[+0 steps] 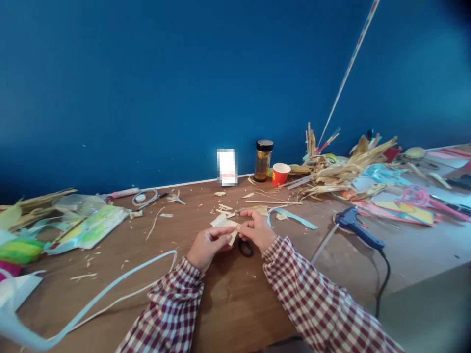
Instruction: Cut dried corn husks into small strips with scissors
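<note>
My left hand pinches a pale piece of corn husk between thumb and fingers, just above the table. Closed on the same piece from the other side is my right hand, its fingertips almost meeting the left ones. A black loop, like a scissors handle, shows just below my right hand; whether the hand touches it I cannot tell. Behind my fingers lie a folded pale scrap and several small husk bits. A light blue ribbon curls beyond my right hand.
A blue glue gun with a black cord lies right. Dried husks are heaped behind it. A red paper cup and a dark-lidded jar stand by the wall. A white curved arm crosses the left front, near painted sheets.
</note>
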